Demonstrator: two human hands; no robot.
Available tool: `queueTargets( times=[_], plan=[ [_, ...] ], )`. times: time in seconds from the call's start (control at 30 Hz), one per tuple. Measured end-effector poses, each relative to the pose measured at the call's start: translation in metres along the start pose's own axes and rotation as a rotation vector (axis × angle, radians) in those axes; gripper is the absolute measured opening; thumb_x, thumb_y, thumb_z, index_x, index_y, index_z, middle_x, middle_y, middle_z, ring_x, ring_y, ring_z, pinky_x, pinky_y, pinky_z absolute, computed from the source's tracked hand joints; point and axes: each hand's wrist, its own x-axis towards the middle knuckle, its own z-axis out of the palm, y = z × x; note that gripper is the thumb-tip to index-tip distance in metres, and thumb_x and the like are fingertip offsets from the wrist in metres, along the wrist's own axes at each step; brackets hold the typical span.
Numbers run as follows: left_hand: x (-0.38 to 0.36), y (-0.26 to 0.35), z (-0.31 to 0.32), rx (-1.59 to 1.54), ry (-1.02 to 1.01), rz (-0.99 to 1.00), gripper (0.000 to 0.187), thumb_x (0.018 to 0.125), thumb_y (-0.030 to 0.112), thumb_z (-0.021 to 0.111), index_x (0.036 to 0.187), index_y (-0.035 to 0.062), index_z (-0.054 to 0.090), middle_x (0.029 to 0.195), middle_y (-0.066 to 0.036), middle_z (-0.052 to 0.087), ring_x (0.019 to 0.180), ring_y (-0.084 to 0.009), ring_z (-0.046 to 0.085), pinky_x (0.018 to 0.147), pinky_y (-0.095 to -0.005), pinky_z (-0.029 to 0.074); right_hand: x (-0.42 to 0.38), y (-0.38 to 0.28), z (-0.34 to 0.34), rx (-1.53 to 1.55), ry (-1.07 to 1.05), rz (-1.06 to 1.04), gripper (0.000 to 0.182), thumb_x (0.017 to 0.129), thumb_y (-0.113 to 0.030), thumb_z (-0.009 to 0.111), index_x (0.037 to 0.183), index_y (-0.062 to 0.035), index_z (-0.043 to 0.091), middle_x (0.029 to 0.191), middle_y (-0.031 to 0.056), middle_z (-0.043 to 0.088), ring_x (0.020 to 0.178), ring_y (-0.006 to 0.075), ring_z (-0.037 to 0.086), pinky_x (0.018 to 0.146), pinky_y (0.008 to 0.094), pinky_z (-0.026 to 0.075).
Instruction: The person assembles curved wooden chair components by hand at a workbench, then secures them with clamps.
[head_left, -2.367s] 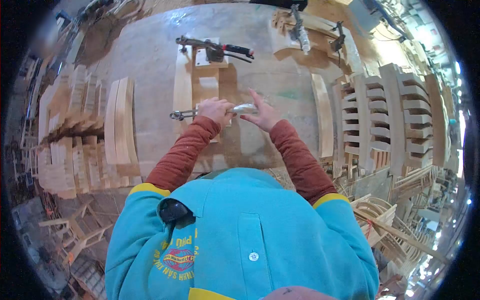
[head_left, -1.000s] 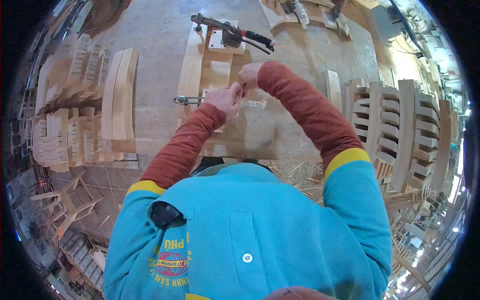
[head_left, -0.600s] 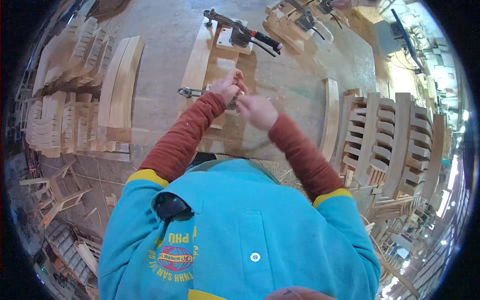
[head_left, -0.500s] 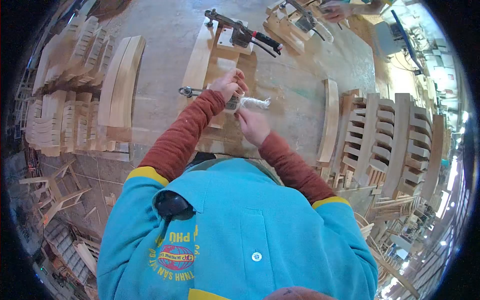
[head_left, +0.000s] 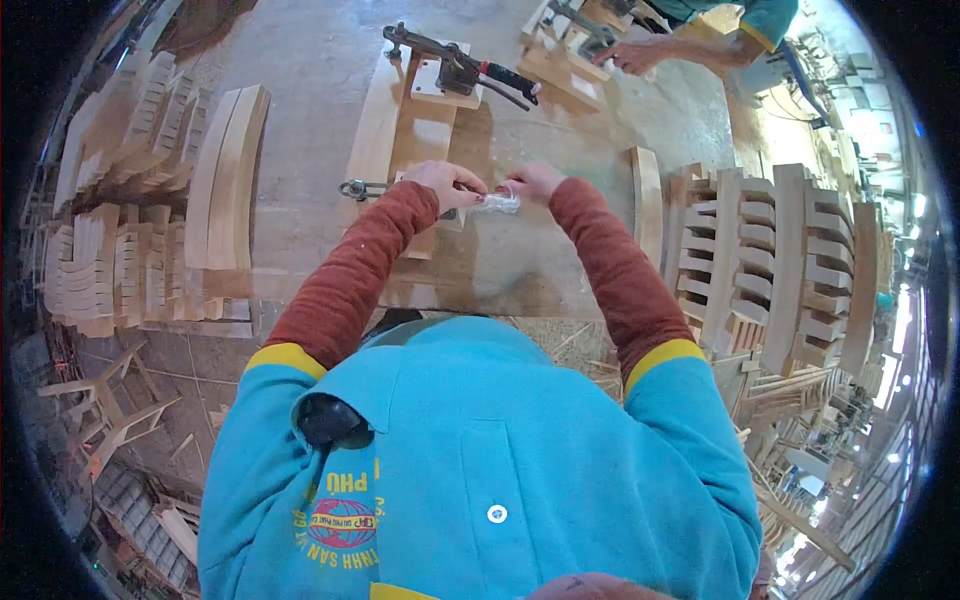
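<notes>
A lower toggle clamp [head_left: 365,189] sits on the wooden jig, its handle end covered in a crumpled white strip [head_left: 499,204]. Over the clamp, my left hand [head_left: 440,183] is closed, fingertips pinched at the near end of the white wrapping. My right hand [head_left: 536,182] pinches at the strip's far end, just right of the left fingertips. Fingers cover most of the strip between them. Farther up the jig, a second toggle clamp [head_left: 455,70] with a black and red grip stands untouched. A pale wooden board [head_left: 374,135] runs along the jig's left side.
Curved wooden pieces [head_left: 228,180] and stacked slats [head_left: 95,260] stand at the left. Another curved piece [head_left: 647,205] and stacked wooden parts [head_left: 740,250] line the right. Across the worktable [head_left: 590,140], a co-worker's hand [head_left: 632,56] is at another clamp jig [head_left: 560,70].
My right hand has moved up and right, to the far end of the white strip. My left hand has flattened over the clamp. The co-worker's arm reaches farther into view.
</notes>
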Motion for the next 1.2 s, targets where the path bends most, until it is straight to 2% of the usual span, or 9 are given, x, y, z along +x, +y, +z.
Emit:
queueTargets(
  times=[0.13,0.23,0.33,0.53,0.63,0.73,0.97,1.07,1.2],
  plan=[
    [0.006,-0.014,0.008,-0.071,0.127,0.106,0.024,0.075,0.029,0.062,0.096,0.0190,0.066,0.086,-0.007,0.066,0.076,-0.0193,0.062,0.072,-0.0297,0.047,0.024,-0.055,-0.043,0.334,-0.277,0.254,0.040,0.085,-0.042,0.052,0.071,-0.0054,0.060,0.060,0.0037,0.055,0.055,0.0115,0.052,0.049,0.0270,0.040],
    [0.005,-0.005,0.002,-0.160,0.113,-0.028,0.020,0.077,0.024,0.064,0.092,0.0127,0.066,0.086,-0.006,0.066,0.077,-0.0159,0.062,0.072,-0.0277,0.047,0.016,-0.071,-0.052,0.604,-0.287,0.289,0.040,0.085,-0.043,0.053,0.070,-0.0064,0.060,0.061,0.0007,0.054,0.055,0.0097,0.050,0.049,0.0241,0.038],
    [0.022,-0.025,0.017,-0.422,0.081,-0.058,0.030,0.074,0.033,0.065,0.101,0.0190,0.065,0.088,-0.004,0.067,0.080,-0.0185,0.062,0.077,-0.0292,0.047,0.004,-0.066,-0.046,0.819,-0.215,0.227,0.037,0.084,-0.042,0.055,0.072,-0.0075,0.061,0.063,-0.0006,0.054,0.054,0.0075,0.048,0.048,0.0217,0.038],
    [0.040,-0.015,0.016,-0.240,-0.002,-0.117,0.031,0.075,0.032,0.066,0.100,0.0137,0.066,0.086,-0.005,0.067,0.075,-0.0148,0.062,0.074,-0.0272,0.047,-0.029,-0.066,-0.056,0.800,-0.046,0.066,0.040,0.082,-0.046,0.056,0.079,-0.0071,0.065,0.068,0.0010,0.058,0.056,0.0076,0.050,0.053,0.0221,0.042],
    [0.018,0.002,0.001,-0.309,0.018,-0.028,0.028,0.075,0.029,0.067,0.097,0.0110,0.067,0.084,-0.005,0.067,0.074,-0.0107,0.061,0.071,-0.0249,0.047,-0.049,-0.044,-0.047,0.899,0.221,0.398,0.043,0.081,-0.048,0.057,0.084,-0.0071,0.067,0.067,0.0012,0.060,0.058,0.0092,0.052,0.055,0.0250,0.043],
    [0.028,-0.018,0.014,-0.511,-0.048,-0.037,0.025,0.077,0.025,0.067,0.097,0.0094,0.067,0.083,-0.004,0.068,0.073,-0.0086,0.060,0.068,-0.0228,0.047,-0.052,-0.019,-0.009,0.523,0.119,0.450,0.046,0.078,-0.049,0.060,0.088,-0.0054,0.068,0.067,0.0013,0.060,0.061,0.0116,0.054,0.057,0.0272,0.044],
    [0.059,-0.006,0.013,-0.514,-0.293,-0.043,0.020,0.080,0.016,0.064,0.099,0.0082,0.067,0.073,0.002,0.062,0.063,-0.0051,0.053,0.058,-0.0209,0.045,-0.047,-0.036,0.035,1.148,0.437,0.223,0.021,0.082,-0.019,0.063,0.096,-0.0029,0.066,0.074,-0.0028,0.058,0.064,0.0064,0.050,0.060,0.0214,0.040],
    [0.072,-0.007,0.021,-0.587,-0.314,0.025,0.025,0.081,0.013,0.061,0.105,0.0074,0.063,0.073,0.002,0.060,0.059,-0.0052,0.051,0.054,-0.0201,0.043,-0.054,-0.037,0.030,1.264,0.303,0.323,0.018,0.082,-0.017,0.063,0.092,-0.0022,0.066,0.074,-0.0021,0.058,0.067,0.0061,0.051,0.058,0.0215,0.040],
    [0.067,0.005,0.030,-0.764,-0.262,0.071,0.030,0.080,0.012,0.061,0.110,0.0048,0.058,0.075,-0.001,0.062,0.058,-0.0066,0.052,0.051,-0.0189,0.041,-0.045,-0.021,0.049,1.361,0.416,0.195,0.017,0.081,-0.011,0.063,0.096,-0.0054,0.057,0.078,-0.0022,0.057,0.070,0.0062,0.052,0.057,0.0216,0.041]
  ],
)
